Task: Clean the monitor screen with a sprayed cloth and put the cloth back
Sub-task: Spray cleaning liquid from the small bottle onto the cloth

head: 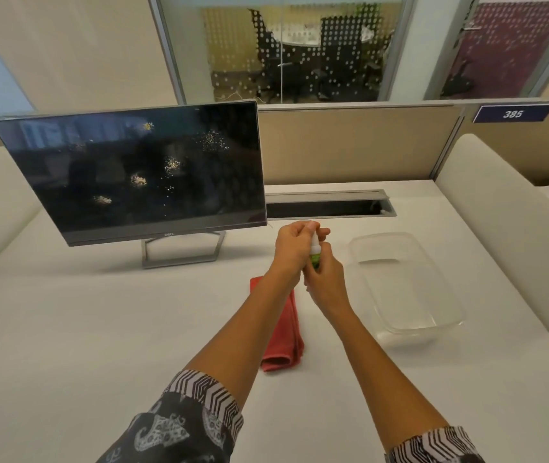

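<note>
A dark monitor (139, 175) stands on the desk at the left, its screen speckled with pale spots. A small spray bottle (315, 250) with a white top and green body is held upright between both hands. My left hand (291, 243) closes around its top. My right hand (324, 279) grips its lower body. A folded red cloth (283, 339) lies flat on the desk under my left forearm, partly hidden by it.
A clear plastic container (406, 285) sits on the desk to the right of my hands. A cable slot (329, 205) runs along the back of the desk. Beige partitions enclose the desk at the back and right.
</note>
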Action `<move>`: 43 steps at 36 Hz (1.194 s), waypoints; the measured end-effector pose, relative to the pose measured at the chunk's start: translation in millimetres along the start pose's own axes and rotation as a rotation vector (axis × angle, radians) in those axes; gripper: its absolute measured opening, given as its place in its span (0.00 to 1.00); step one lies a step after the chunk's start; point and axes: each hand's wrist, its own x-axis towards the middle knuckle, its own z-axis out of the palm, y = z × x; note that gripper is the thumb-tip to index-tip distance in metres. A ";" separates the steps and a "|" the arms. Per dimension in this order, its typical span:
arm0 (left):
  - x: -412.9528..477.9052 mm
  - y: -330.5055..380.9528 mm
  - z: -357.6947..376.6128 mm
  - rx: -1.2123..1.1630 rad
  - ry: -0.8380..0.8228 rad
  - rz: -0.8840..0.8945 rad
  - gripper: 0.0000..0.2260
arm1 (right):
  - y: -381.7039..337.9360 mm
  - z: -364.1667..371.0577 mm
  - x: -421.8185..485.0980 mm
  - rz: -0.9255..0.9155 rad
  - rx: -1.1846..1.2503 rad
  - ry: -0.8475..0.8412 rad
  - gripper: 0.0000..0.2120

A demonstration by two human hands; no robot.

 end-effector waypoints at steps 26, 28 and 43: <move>6.7 -1.3 -20.3 0.074 0.071 -0.133 0.08 | 31.3 -24.7 -32.8 -0.015 -0.111 0.006 0.12; -0.1 -26.5 -15.3 0.104 0.030 -0.126 0.10 | 32.1 -31.6 -29.3 -0.023 -0.077 0.003 0.12; -40.5 -140.1 38.3 0.698 -0.170 0.028 0.07 | 53.8 -66.0 -30.6 0.019 -0.002 -0.001 0.25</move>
